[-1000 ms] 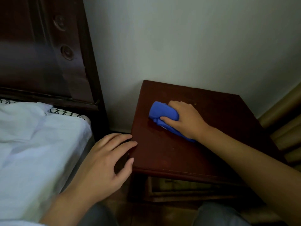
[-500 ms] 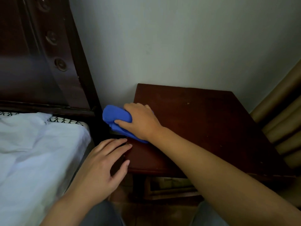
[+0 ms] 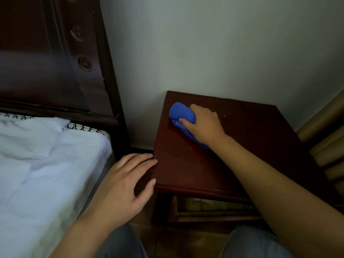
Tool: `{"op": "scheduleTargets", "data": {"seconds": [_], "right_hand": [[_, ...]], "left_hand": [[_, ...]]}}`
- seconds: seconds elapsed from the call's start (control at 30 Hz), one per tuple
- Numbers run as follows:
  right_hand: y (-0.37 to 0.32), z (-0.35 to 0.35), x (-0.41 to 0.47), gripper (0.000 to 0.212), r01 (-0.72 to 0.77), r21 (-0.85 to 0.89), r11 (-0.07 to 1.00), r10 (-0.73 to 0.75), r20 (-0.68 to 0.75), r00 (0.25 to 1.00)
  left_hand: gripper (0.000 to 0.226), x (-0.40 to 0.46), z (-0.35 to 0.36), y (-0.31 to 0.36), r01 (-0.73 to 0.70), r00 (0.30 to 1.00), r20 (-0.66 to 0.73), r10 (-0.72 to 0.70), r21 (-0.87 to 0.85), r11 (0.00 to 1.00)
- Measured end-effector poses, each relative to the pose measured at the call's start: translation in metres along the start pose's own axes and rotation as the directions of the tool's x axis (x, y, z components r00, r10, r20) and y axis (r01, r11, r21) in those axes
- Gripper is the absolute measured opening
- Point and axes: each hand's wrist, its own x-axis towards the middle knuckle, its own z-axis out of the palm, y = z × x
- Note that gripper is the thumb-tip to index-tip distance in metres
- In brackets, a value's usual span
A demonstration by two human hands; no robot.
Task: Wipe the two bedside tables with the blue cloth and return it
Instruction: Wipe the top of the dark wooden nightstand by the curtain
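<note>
Right hand (image 3: pixel 203 125) is clenched around the blue cloth (image 3: pixel 181 115), pressed on the worktop (image 3: pixel 251 146) at frame centre; left hand (image 3: pixel 124 189), fingers spread, is rested against its left edge.

This is a bedroom in a home. A bed (image 3: pixel 46 164) with white sheets and a dark wooden headboard (image 3: pixel 46 62) stands against a plain pale wall (image 3: pixel 223 43). Just beside it sits a dark wooden bedside table (image 3: pixel 251 146), with beige curtains (image 3: pixel 331 142) hanging at its far side.

Glossy dark wood bedside table (image 3: pixel 186 164), soft blue cloth (image 3: pixel 181 113), crumpled white sheet (image 3: pixel 46 164).
</note>
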Motion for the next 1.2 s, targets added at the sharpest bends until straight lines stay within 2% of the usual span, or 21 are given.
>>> {"op": "scheduleTargets", "data": {"seconds": [0.2, 0.33, 0.43, 0.5, 0.6, 0.7, 0.87, 0.97, 1.07, 1.2], "right_hand": [[-0.07, 0.003, -0.105, 0.043, 0.253, 0.138, 0.958, -0.265, 0.08, 0.961], [-0.077, 0.002, -0.116, 0.046, 0.238, 0.142, 0.961, -0.251, 0.085, 0.964], [-0.073, 0.005, -0.101, 0.04, 0.267, 0.146, 0.953, -0.278, 0.063, 0.959], [-0.06, 0.007, -0.071, 0.034, 0.22, 0.088, 0.972, -0.225, 0.056, 0.973], [-0.044, 0.005, -0.019, 0.032, 0.071, 0.063, 0.995, -0.075, 0.058, 0.996], [-0.046, 0.011, -0.005, 0.031, 0.045, 0.01, 0.999, -0.045, 0.029, 0.999], [-0.086, 0.015, -0.075, 0.044, 0.126, 0.024, 0.992, -0.127, 0.038, 0.991], [-0.109, 0.016, -0.124, 0.049, 0.189, 0.015, 0.982, -0.19, 0.029, 0.981], [-0.105, 0.011, -0.124, 0.049, 0.201, 0.061, 0.978, -0.205, 0.068, 0.976], [-0.08, 0.004, -0.101, 0.047, 0.224, 0.114, 0.968, -0.234, 0.086, 0.968]], "left_hand": [[0.041, -0.008, -0.003, -0.004, -0.001, 1.0, -0.004, 0.002, 0.03, 1.0], [0.035, -0.015, 0.0, -0.008, -0.003, 1.0, -0.029, 0.004, 0.04, 0.999], [0.033, -0.014, 0.005, -0.009, -0.014, 0.998, -0.061, 0.016, 0.039, 0.999], [0.03, -0.013, 0.005, -0.009, -0.031, 0.997, -0.075, 0.034, 0.039, 0.999], [0.029, -0.014, 0.004, -0.007, -0.03, 0.994, -0.102, 0.035, 0.057, 0.998], [0.029, -0.015, 0.003, -0.005, -0.003, 0.992, -0.125, 0.015, 0.094, 0.996], [0.031, -0.019, 0.003, 0.0, 0.074, 0.985, -0.161, -0.062, 0.072, 0.995], [0.023, -0.021, 0.004, 0.001, 0.088, 0.983, -0.167, -0.071, 0.092, 0.992], [0.023, -0.022, 0.004, 0.003, 0.085, 0.985, -0.158, -0.069, 0.099, 0.991], [0.033, -0.017, 0.0, 0.008, 0.064, 0.991, -0.123, -0.053, 0.083, 0.995]]}}
